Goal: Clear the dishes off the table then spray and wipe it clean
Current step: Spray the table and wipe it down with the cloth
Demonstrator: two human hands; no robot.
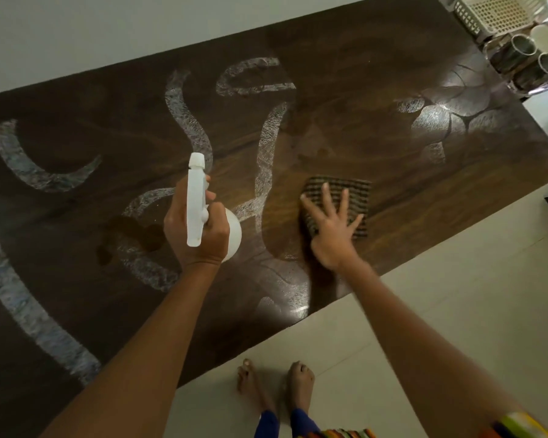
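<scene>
White bottle, striped cloth, dk brown table w/ silver swirls.

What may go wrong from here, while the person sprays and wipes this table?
1. The tray of steel cups stands at the far right corner of the table; a wide sweep of the cloth under the right hand might knock it.
2. The dark wet patches near the left hand lie apart from the cloth and might dry into marks.
3. Mist from the spray bottle might reach the tiles and make them slippery for the bare feet.
</scene>
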